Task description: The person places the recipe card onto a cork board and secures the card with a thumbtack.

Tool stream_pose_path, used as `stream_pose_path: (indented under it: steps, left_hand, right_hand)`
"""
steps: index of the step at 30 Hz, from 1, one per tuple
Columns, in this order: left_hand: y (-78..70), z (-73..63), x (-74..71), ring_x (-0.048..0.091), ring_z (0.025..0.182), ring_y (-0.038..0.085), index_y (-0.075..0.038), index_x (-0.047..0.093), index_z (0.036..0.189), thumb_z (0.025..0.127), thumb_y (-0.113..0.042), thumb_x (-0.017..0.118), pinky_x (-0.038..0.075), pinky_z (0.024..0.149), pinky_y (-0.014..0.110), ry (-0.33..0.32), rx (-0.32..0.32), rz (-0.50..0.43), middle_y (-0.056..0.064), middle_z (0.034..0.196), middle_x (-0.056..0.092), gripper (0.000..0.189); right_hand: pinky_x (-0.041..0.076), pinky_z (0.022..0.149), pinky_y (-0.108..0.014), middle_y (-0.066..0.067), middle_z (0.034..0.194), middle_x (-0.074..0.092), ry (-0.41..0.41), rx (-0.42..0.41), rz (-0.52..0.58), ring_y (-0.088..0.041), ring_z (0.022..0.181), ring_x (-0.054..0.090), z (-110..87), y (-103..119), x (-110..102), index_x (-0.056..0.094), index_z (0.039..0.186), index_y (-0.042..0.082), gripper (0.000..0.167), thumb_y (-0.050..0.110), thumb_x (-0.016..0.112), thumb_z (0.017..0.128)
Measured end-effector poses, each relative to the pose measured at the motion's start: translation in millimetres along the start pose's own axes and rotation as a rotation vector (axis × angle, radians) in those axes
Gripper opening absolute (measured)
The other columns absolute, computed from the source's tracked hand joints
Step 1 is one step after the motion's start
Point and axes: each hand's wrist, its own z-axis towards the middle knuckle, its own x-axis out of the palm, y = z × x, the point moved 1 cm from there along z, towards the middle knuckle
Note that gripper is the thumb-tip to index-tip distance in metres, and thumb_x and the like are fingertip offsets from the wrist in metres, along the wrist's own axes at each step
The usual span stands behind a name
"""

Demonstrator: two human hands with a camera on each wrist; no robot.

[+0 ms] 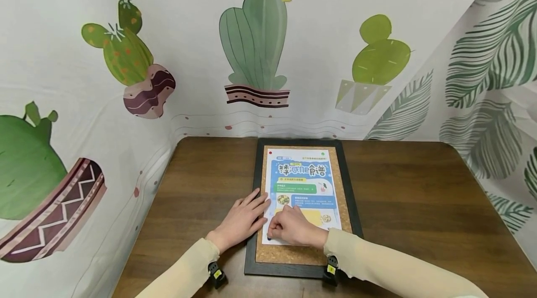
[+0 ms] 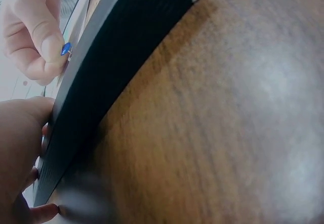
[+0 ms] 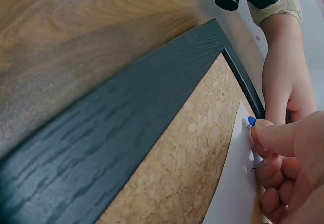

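Observation:
A printed poster sheet (image 1: 295,188) with blue, green and yellow panels lies on a cork board (image 1: 289,255) in a black frame (image 1: 268,269). My right hand (image 1: 295,227) pinches a blue thumbtack (image 3: 251,121) between thumb and index finger, right at the sheet's lower left corner. In the left wrist view, the pin of the blue thumbtack (image 2: 66,48) shows close to the paper. My left hand (image 1: 243,216) rests across the frame's left side, fingers extended, fingertips at the sheet's left edge. A red thumbtack (image 1: 270,152) and a green thumbtack (image 1: 322,154) sit in the sheet's top corners.
The board lies on a brown wooden table (image 1: 201,172), its far side close to a white cloth backdrop (image 1: 319,55) printed with cacti and leaves. Black camera straps (image 1: 216,274) sit on both wrists, over cream sleeves (image 1: 390,260).

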Motion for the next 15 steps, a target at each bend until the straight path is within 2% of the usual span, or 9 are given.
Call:
stream_pose_path:
  steps: [15]
  left_hand:
    - [0.7,0.3,1.1,0.032,0.155,0.031,-0.015,0.055,0.153,0.106,-0.038,0.061,0.044,0.107,0.060,-0.023,0.019,0.008,0.007,0.161,0.047,0.053]
  right_hand:
    - [0.026,0.072,-0.030,0.017,0.068,0.052,-0.020,0.025,-0.067,-0.006,0.072,0.034,-2.6,7.0,1.0,0.075,0.076,0.021,0.019,0.021,0.076,0.095]
